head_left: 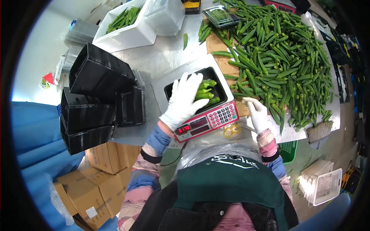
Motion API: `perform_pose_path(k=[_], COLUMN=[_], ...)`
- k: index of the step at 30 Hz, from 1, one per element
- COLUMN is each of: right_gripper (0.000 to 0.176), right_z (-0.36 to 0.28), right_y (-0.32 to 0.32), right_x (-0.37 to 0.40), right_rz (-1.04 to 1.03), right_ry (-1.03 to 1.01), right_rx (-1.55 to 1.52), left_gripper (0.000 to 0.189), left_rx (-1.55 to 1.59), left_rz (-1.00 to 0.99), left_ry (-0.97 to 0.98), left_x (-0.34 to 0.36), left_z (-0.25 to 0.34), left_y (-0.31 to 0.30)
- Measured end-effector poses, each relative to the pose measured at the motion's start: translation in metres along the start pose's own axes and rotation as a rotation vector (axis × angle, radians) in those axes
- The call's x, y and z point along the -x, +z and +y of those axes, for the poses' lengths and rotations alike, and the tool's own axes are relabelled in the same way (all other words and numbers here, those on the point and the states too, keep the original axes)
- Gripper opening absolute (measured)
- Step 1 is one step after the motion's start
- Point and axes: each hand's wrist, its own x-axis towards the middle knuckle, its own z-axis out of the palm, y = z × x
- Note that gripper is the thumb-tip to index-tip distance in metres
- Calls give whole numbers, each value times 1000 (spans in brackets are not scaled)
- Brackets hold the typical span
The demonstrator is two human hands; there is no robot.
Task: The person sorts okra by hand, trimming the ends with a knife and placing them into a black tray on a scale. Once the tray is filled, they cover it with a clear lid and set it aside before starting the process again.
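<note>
A black plastic tray (168, 89) holding green okra (206, 93) rests on a scale with a red keypad panel (223, 115). Its lit red display reads 0.170. My left hand (185, 96), in a white glove, lies over the okra in the tray with its fingers stretched out. To the right of the scale, my gloved right hand (257, 114) is beside the edge of the okra pile (285, 65). The fingers of that hand are curled together; whatever may be between them is hidden.
Stacks of black trays (102, 69) stand at the left. Behind them is a white bin (127, 38) with okra. A covered okra pack (221, 16) sits at the back. Yellow rubber bands (231, 131) lie before the scale. Cardboard boxes (88, 188) are below left.
</note>
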Motion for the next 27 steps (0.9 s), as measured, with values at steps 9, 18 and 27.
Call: perform_pose_path(k=[9, 18, 27], right_gripper=[23, 23, 23], right_z=[11, 26, 46], right_y=[-19, -30, -108], right_x=[21, 39, 23], right_rz=[47, -16, 348], right_ry=[304, 171, 22], right_rx=[-6, 170, 81], left_gripper=[42, 61, 76], left_rx=[499, -114, -375], left_rz=[466, 309, -23], left_ry=[-487, -195, -183], left_x=[45, 20, -20], left_z=[-56, -4, 17], left_y=[-75, -26, 36])
